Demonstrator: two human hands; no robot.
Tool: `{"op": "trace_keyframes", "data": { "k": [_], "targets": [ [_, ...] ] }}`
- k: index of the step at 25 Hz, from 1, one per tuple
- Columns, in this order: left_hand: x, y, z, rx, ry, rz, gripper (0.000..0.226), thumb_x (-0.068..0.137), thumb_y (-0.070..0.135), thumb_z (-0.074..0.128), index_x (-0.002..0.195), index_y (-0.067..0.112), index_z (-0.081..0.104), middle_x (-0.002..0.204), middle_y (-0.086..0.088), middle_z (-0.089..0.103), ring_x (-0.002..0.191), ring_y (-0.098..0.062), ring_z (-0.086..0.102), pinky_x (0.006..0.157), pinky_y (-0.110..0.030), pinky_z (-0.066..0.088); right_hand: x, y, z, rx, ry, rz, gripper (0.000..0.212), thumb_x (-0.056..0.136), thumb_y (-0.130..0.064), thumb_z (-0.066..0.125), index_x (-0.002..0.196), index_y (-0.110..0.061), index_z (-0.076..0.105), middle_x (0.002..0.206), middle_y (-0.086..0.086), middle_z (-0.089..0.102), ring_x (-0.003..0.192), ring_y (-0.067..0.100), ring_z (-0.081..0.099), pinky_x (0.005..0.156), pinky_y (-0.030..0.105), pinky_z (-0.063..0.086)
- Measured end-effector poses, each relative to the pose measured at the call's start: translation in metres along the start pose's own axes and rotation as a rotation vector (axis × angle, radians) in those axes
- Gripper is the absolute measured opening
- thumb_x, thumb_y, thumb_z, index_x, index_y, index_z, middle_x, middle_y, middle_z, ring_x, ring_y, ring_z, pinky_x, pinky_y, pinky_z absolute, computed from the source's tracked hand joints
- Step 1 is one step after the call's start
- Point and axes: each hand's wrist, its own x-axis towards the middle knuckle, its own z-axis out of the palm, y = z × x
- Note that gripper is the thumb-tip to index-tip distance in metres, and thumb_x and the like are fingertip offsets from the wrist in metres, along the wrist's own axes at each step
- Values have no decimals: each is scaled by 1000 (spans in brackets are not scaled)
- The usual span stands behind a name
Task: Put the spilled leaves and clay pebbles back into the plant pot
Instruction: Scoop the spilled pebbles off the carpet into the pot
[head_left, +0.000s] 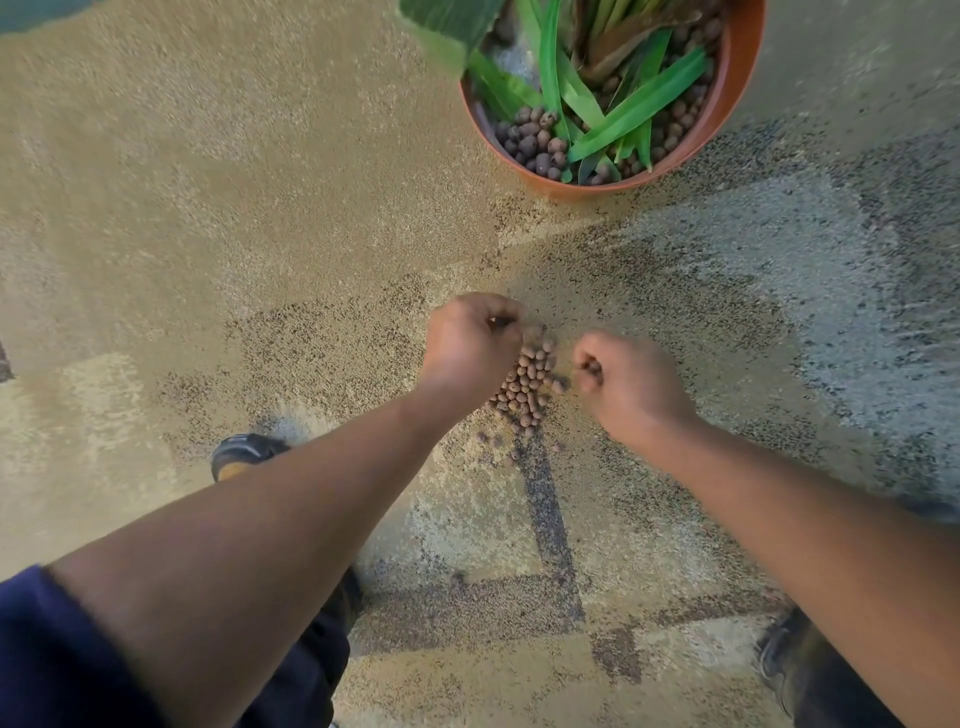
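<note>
— Which step is this, do you think?

— The gathering of the pebbles. The spilled clay pebbles (527, 387) lie in a small heap on the gritty floor (260, 208), and the person bends over them with both arms stretched down.

— And the hands?

— The left hand (475, 343) has its fingers curled in, right at the far edge of the heap; I think it pinches some pebbles, something dark shows between the fingertips. The right hand (626, 384) is also curled, just beside the heap, and seems to hold a pebble or two. How much each hand holds, I cannot say for sure.

— Where is the pot?

— The terracotta plant pot (737, 78) stands farther ahead and to the right, well apart from the heap. Inside it I see green leaves (639, 104) and darker pebbles already.

— Are leaves left on the floor?

— I see none near the hands, so in my judgement that part is done.

— What comes next?

— Probably both hands must carry their load over the rim and release it there. A few loose pebbles (498, 447) lie nearer to the person's feet; these need a later pass, and closed fingers on the way so nothing drops.
</note>
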Motion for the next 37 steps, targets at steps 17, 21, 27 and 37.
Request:
{"op": "trace_keyframes", "data": {
  "k": [17, 21, 27, 37],
  "targets": [
    [35, 106, -56, -383, 258, 246, 28, 89, 0, 73, 114, 12, 71, 98, 7, 73, 90, 1, 71, 80, -26, 63, 43, -78, -130, 778, 416, 79, 29, 84, 5, 75, 106, -13, 71, 98, 2, 72, 93, 14, 73, 81, 31, 65],
    [19, 93, -55, -323, 366, 344, 18, 94, 4, 67, 110, 11, 69, 100, 7, 71, 83, 0, 69, 70, -21, 61, 28, -71, -118, 645, 481, -77, 22, 88, 1, 72, 95, -20, 70, 88, -7, 70, 80, 1, 70, 75, 22, 62],
    [7, 23, -26, 72, 154, 178, 32, 96, 8, 67, 124, 21, 66, 120, 5, 64, 98, -9, 64, 90, -27, 59, 12, -37, -48, 124, 73, -98, 15, 94, -5, 67, 104, -15, 72, 101, -3, 71, 85, 10, 68, 82, 27, 63],
    [22, -15, 18, 394, -124, 316, 36, 96, 1, 60, 124, 22, 67, 116, 6, 55, 99, -11, 57, 96, -19, 50, 26, -20, 18, -139, -59, -131, 38, 97, -20, 65, 133, -13, 54, 133, 6, 47, 112, 18, 58, 107, 38, 53]
  ]
}}
